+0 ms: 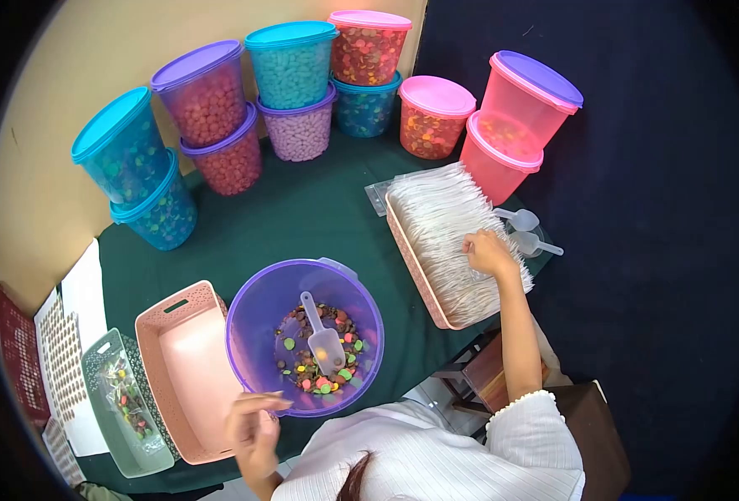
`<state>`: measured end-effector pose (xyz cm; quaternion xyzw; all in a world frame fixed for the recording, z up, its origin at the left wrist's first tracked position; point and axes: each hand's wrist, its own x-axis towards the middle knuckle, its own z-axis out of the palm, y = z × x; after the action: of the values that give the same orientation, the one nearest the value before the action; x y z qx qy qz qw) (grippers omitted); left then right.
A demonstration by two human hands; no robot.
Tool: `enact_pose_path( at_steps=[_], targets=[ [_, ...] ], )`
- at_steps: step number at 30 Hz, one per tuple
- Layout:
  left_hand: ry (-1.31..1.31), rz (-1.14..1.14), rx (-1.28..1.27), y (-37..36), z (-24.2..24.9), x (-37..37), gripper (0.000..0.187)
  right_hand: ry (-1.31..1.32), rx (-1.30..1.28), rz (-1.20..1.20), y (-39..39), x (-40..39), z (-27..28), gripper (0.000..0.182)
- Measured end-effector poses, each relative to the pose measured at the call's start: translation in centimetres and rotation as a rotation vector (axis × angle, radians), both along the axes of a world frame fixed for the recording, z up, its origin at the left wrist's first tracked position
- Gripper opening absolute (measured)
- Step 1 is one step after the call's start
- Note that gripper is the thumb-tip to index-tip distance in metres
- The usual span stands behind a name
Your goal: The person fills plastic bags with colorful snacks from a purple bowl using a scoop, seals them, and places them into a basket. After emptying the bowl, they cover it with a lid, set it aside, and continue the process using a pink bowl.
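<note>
From the head view, the right hand (488,253) is reaching out over a pink basket (404,250) packed with clear plastic bags (445,225), its fingers curled narrowly onto the top of the stack; whether they are pinching one bag cannot be told. The left hand (254,427) is hovering at the near rim of a purple bucket (253,309), fingers loosely bent and holding nothing. Inside the bucket, a clear scoop (323,338) is lying on a layer of brown, green and orange candies (346,330).

Just left of the bucket an empty pink basket (187,371) is sitting, and beside that a green basket (102,401) is holding a few filled packets. Two more clear scoops (526,231) are lying past the bag basket, near the right hand. Along the far edge, lidded tubs (294,67) in blue, purple and pink are standing stacked in pairs, filled with coloured sweets. White sheets (81,292) are lying at the left edge.

Everything is resting on a dark green tablecloth (303,209); a beige wall is rising behind the tubs and a dark blue backdrop is filling the right side.
</note>
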<state>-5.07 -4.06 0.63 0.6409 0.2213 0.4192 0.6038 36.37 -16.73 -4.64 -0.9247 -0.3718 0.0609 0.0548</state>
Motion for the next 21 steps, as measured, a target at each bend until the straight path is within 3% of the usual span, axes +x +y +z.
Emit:
enact_pose_path(
  at_steps=[6, 10, 13, 15, 16, 18, 19, 21],
  targets=[
    [0.045, -0.116, -0.04, 0.0, -0.2, 1.1, 0.024, -0.045, -0.205, -0.014, 0.2, -1.0, -0.5, 0.025],
    [0.023, -0.039, -0.071, 0.2, -0.4, 0.9, 0.023, -0.05, -0.207, 0.024, 0.4, -1.2, 0.6, 0.022],
    [0.023, 0.006, -0.093, 0.3, -0.3, 0.4, 0.021, -0.061, -0.048, 0.123, -0.1, -1.7, 3.5, 0.013],
    [0.017, 0.039, -0.114, 0.6, -0.2, 0.1, 0.021, -0.161, 0.368, 0.31, -0.3, -2.3, 6.0, 0.008],
    [-0.004, 0.059, -0.112, 0.8, -0.2, 0.0, 0.02, -0.158, 0.373, 0.321, 0.0, -3.6, 7.7, 0.008],
    [-0.05, 0.103, -0.064, 1.4, -0.6, 0.0, 0.021, 0.254, 0.941, -0.023, 0.9, -7.0, 10.9, 0.009],
    [-0.047, 0.121, -0.059, 1.6, -0.5, 0.1, 0.021, 0.281, 1.14, 0.14, 0.9, -7.9, 11.0, 0.012],
    [-0.052, 0.093, -0.071, 1.8, 0.2, 0.7, 0.025, 0.435, 1.226, 0.157, 1.2, -11.3, 12.0, 0.011]
  ],
)
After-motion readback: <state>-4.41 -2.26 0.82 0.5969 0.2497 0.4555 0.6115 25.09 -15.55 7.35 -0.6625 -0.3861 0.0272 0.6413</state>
